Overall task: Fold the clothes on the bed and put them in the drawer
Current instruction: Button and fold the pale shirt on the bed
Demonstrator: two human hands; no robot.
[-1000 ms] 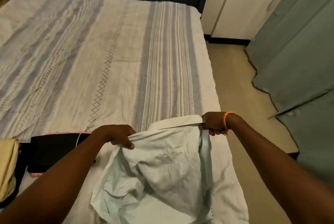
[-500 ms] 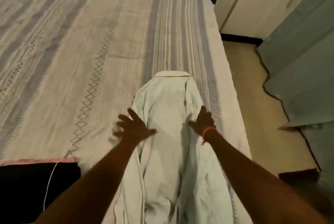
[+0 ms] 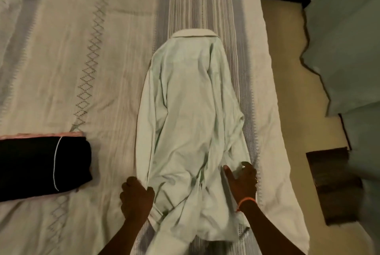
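Observation:
A pale green collared shirt [image 3: 191,123] lies lengthwise on the striped bedspread [image 3: 61,59], collar at the far end and wrinkled hem toward me. At the hem's left edge, my left hand [image 3: 136,199] has its fingers curled and grips the fabric, whose creases gather toward it. My right hand [image 3: 242,182], with an orange band at the wrist, rests with spread fingers on the shirt's lower right side. The drawer is not in view.
A folded black garment [image 3: 41,164] with a white cord lies on the bed to the left, a pink edge under it. The bed's right edge drops to a tan floor [image 3: 287,69]. A dark mat [image 3: 333,184] and grey-green curtain [image 3: 349,38] are at the right.
The shirt went from held up by its collar to lying flat on the bed. Both hands then slid from its middle down toward me to the hem.

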